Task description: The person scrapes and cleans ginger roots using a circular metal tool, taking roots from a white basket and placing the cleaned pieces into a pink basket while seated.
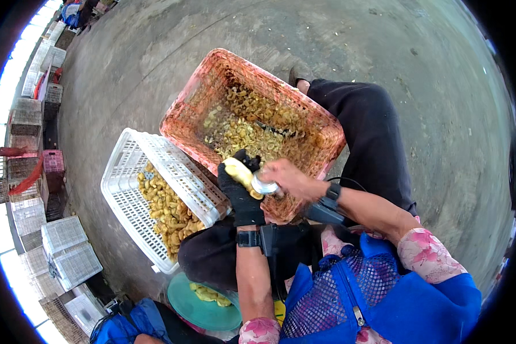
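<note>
Head-worn fisheye, looking down, near both hands (235, 194) (291, 178)

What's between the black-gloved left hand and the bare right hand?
Head view: a pale yellow, elongated root in the left hand and a silvery, rounded tool in the right hand.

Looks like a produce-processing shed or packing warehouse to me, def not a home kitchen. Big rough grey concrete floor (436, 132), stacks of plastic crates (26, 169) all down the left side, bright light behind them. Right up front there's a white crate (120, 200) of knobbly ginger-looking roots (169, 215) and a grubby pink crate (192, 86) with peelings (241, 135) in it. Other people (135, 321) around too, low left and far top left.
</note>
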### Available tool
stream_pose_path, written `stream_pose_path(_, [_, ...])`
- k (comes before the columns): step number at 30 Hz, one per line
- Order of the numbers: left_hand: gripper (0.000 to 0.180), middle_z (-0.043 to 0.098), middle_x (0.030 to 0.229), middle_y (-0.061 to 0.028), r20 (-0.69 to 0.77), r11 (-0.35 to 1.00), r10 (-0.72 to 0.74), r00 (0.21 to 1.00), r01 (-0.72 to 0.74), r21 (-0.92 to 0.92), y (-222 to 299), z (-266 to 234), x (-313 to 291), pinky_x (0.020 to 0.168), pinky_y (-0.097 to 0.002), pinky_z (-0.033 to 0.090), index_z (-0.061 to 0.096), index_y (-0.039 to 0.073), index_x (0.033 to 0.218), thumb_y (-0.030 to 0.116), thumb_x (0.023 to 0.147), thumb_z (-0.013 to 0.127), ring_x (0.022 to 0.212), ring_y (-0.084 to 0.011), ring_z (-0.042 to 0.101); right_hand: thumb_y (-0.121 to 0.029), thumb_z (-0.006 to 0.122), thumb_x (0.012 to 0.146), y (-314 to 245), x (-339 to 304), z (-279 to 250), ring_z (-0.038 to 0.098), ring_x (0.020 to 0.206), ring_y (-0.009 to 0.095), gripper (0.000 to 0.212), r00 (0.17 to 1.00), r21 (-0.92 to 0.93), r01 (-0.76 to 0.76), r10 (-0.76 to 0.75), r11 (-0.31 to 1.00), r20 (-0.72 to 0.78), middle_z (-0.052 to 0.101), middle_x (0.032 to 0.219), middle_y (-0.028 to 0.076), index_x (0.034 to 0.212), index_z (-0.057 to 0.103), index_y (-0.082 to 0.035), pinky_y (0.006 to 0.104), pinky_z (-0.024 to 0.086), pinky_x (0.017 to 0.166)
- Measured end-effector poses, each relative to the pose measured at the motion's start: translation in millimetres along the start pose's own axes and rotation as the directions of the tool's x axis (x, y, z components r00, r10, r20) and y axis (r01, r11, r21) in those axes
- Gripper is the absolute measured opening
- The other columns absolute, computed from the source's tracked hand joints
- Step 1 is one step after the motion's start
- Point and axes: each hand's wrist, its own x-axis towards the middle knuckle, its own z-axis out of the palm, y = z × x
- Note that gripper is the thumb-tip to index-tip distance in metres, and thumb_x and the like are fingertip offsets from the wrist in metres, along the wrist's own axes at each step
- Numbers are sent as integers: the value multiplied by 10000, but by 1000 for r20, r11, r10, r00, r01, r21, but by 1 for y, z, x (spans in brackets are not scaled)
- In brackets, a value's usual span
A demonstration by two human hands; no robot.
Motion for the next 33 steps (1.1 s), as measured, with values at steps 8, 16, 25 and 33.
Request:
stream_pose_path(8, [541, 736, 1113, -69, -24, 999, 18, 1000, -19, -30, 2, 19, 2, 933, -454, 616, 659, 46, 1471, 476, 1142, 658, 968, -275, 724, -208, 787, 1055, 24, -9, -26, 573, 634, 87, 226, 985, -73, 71, -81, 995, -153, 694, 781, 2, 924, 755, -26, 317, 441, 539])
stream_pose_path(16, [531, 720, 1128, -70, -21, 995, 56, 998, -54, 88, 6, 14, 4, 920, -430, 588, 675, 85, 1465, 514, 1177, 555, 1007, -247, 700, -231, 740, 1060, -26, -19, -16, 636, 764, 145, 278, 892, -380, 273, -381, 884, -243, 703, 806, 63, 975, 741, 33, 382, 537, 707])
stream_pose_path(25, [438, 710, 1272, -58, 29, 956, 188, 982, -190, 225, -14, 10, 11, 1058, -413, 590, 673, 71, 1428, 427, 1185, 594, 1182, -225, 696, -270, 760, 1005, -36, 11, 0, 695, 807, 280, 323, 878, -526, 336, -462, 781, -127, 707, 873, 205, 978, 725, 50, 444, 549, 734])
stream_pose_path(33, [528, 726, 1217, -91, -12, 953, 126, 992, -118, 280, -6, 10, 9, 966, -449, 627, 649, 59, 1438, 493, 1140, 679, 1064, -266, 735, -313, 782, 970, -10, -4, -65, 721, 796, 370, 348, 908, -735, 263, -418, 625, -31, 727, 865, 234, 898, 728, 23, 480, 551, 735])
